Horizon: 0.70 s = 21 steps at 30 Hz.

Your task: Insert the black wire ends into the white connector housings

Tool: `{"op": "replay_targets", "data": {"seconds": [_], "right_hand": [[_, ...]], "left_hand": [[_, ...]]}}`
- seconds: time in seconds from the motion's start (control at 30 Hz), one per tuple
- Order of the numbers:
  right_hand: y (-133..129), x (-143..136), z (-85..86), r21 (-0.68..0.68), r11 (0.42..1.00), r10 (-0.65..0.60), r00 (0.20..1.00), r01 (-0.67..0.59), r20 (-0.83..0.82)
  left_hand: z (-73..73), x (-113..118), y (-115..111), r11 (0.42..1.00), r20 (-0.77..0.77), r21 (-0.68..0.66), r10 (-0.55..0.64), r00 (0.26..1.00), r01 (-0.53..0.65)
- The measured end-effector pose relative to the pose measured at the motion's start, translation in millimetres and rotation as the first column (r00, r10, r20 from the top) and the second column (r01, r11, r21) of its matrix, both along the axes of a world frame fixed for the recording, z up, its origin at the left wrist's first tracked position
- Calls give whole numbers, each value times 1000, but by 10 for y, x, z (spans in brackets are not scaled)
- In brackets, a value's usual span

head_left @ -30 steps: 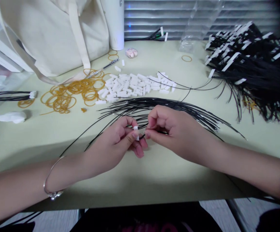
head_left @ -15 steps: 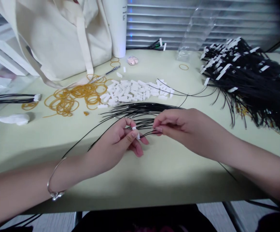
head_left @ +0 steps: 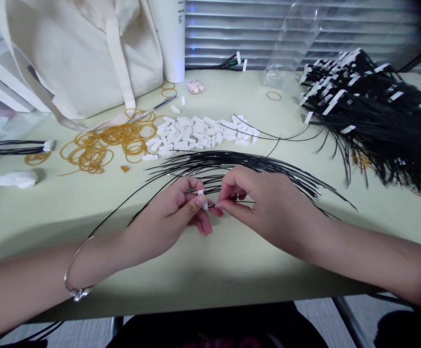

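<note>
Well, the pale green table [head_left: 210, 270] reaches back to slatted blinds [head_left: 232, 29], with a cloth bag [head_left: 90, 63] at the left of its back edge and a heap of black wires [head_left: 381, 121] by its right edge. Above the middle, toward the front edge, the left hand [head_left: 169, 217] pinches a small white plug [head_left: 201, 192] and the right hand [head_left: 268, 208] pinches a thin black wire [head_left: 211, 206] beside it.

- The left hand [head_left: 165, 222] partly hides a white connector [head_left: 205, 205]; its detail is too small to tell.
- Top edge cuts off the tote bag [head_left: 82, 63] and white bottle [head_left: 173, 46].
- Right edge cuts the black wire harnesses [head_left: 373, 113].
</note>
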State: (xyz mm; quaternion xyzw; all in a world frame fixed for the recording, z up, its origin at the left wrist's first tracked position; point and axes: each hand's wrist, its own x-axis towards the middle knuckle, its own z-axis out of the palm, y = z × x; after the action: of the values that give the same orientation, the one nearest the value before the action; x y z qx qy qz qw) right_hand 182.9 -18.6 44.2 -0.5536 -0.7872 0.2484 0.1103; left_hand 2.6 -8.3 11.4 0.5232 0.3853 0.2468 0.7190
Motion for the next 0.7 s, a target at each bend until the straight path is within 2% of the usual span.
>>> {"op": "replay_targets", "data": {"seconds": [0.17, 0.37, 0.7], "right_hand": [[-6, 10, -10, -19, 999, -38, 999, 38, -30], [-21, 14, -53, 14, 1000, -24, 998, 25, -65], [-4, -8, -34, 1, 999, -32, 998, 32, -51]], "left_hand": [[-14, -9, -13, 1000, -7, 16, 6, 1000, -6], [-19, -12, -26, 999, -15, 33, 4, 1000, -4], [-6, -9, -39, 996, -114, 89, -14, 993, 24]]}}
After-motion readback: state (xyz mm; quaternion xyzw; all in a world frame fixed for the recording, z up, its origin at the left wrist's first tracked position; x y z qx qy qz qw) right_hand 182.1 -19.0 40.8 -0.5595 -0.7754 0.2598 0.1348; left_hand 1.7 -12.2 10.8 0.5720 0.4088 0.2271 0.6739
